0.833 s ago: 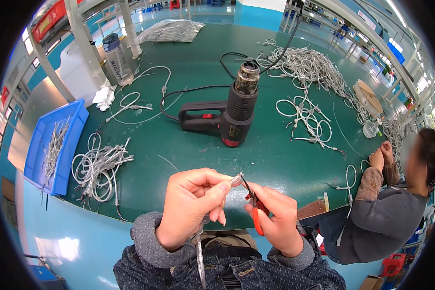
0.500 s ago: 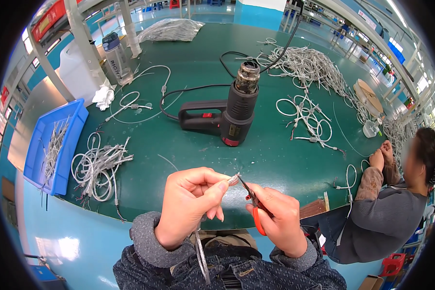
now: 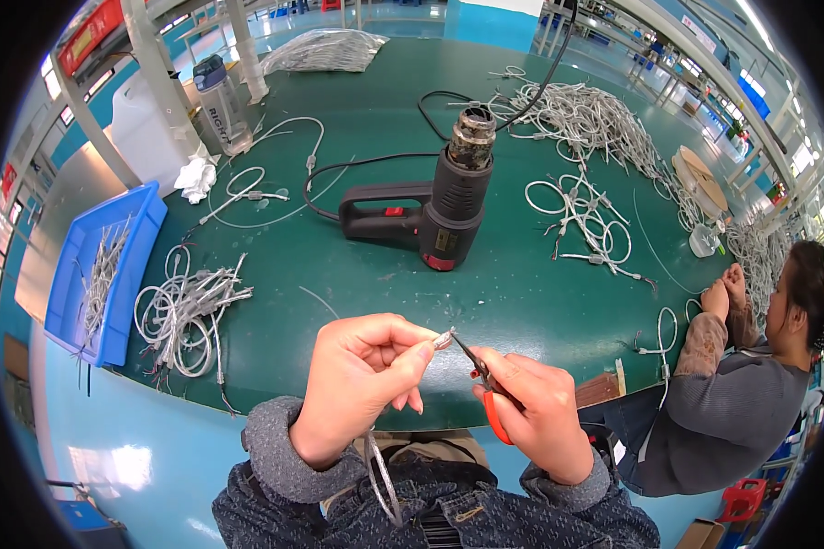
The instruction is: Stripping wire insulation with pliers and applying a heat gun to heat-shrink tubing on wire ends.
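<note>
My left hand is closed in a pinch around the end of a grey-white cable, whose tip pokes up past thumb and forefinger. The rest of that cable hangs below the wrist in front of my jacket. In my right hand are pliers with orange-red handles and thin dark jaws. The jaw tips meet or nearly meet the cable's tip; whether they grip a strand is too small to tell. Both hands are above the near edge of the green table. Beyond them a black heat gun stands nozzle up.
A bundle of coiled cables and a blue tray lie at the left. A large cable pile, loose cables and a spool are at the right. A bottle stands back left. A co-worker sits at right.
My right hand and the pliers have shifted slightly to the right, with the jaws still at the cable's tip. The hanging part of the cable has swung into a wider loop.
</note>
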Available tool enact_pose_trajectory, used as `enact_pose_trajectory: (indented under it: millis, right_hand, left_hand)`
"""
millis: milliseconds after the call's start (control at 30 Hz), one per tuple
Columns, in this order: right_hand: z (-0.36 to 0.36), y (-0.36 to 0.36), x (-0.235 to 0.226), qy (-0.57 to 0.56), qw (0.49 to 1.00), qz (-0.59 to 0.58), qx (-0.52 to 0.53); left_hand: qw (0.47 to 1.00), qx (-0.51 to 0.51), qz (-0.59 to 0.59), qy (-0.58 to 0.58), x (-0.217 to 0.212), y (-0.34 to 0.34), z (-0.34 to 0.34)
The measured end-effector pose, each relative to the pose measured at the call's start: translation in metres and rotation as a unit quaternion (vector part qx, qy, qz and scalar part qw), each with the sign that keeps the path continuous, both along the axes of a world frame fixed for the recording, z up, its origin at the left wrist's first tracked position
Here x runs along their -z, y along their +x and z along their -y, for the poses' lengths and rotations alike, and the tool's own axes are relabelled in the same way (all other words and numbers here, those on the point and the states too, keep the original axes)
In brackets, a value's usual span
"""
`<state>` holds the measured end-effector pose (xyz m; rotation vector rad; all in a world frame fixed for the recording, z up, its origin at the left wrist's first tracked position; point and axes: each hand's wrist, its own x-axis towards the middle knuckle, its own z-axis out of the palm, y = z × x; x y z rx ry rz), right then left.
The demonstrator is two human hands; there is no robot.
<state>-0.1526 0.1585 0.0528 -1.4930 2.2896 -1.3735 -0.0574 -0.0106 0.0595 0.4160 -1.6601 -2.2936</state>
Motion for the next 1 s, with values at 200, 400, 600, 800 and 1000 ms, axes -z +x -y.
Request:
enact_pose_trajectory:
  millis: [200,400,600,800,1000]
  right_hand:
    - [-0.002,-0.001,0.000,0.013,1.000,0.027,0.005]
    - [-0.006,-0.005,-0.003,0.005,0.998,0.053,0.024]
    - [-0.005,-0.004,-0.007,0.000,0.999,0.041,0.028]
    - [-0.006,-0.005,-0.010,0.007,0.999,0.006,0.037]
    - [-0.008,-0.008,-0.016,0.013,0.999,-0.021,0.044]
  left_hand:
    - [1.000,-0.005,0.000,0.002,-0.001,-0.002,-0.002]
    - [1.000,-0.016,-0.004,0.019,-0.003,-0.003,-0.002]
    - [1.000,-0.012,-0.003,0.017,-0.003,-0.004,-0.003]
    - [0.999,-0.025,-0.008,-0.036,-0.004,-0.003,-0.007]
    - [0.997,-0.036,-0.029,-0.061,-0.002,-0.005,-0.008]
